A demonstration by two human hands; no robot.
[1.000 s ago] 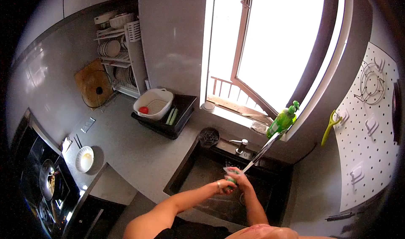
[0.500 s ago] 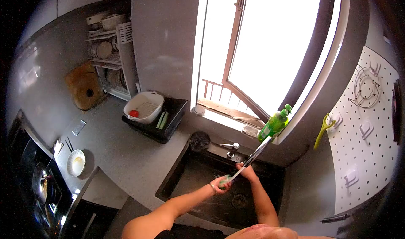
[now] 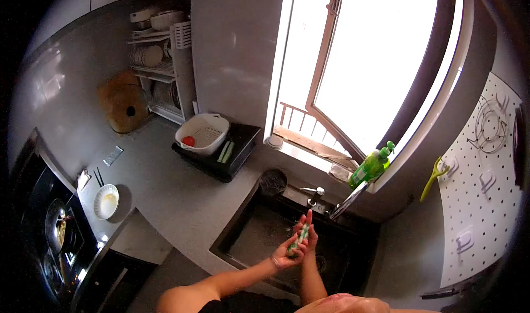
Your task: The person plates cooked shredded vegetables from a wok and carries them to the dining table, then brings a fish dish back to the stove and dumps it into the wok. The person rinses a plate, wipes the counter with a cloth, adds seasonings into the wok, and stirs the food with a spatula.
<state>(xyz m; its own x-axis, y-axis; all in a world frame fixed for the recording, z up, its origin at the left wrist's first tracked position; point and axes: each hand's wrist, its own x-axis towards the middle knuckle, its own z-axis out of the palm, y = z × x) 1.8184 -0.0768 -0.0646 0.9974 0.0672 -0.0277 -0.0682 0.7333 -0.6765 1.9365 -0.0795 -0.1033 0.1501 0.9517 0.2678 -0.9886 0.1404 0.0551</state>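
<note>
In the head view, I have the left hand (image 3: 286, 256) closed around a green-and-white item (image 3: 298, 242) above the sink (image 3: 251, 230), the right hand (image 3: 311, 237) open beside it, fingers extended; a white basket (image 3: 212, 138) sits on a black container (image 3: 227, 170) near the desk's (image 3: 165, 183) back edge

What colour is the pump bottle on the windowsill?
The bottle is bright green, clearest in the head view.

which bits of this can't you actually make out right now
- Exact identity of the green item: head view, partly covered by the left hand
- Food in the pan: head view, too small and blurred
- Most of the scene outside the window: head view, washed out by glare
- Wording on the green bottle: head view, too small
</note>
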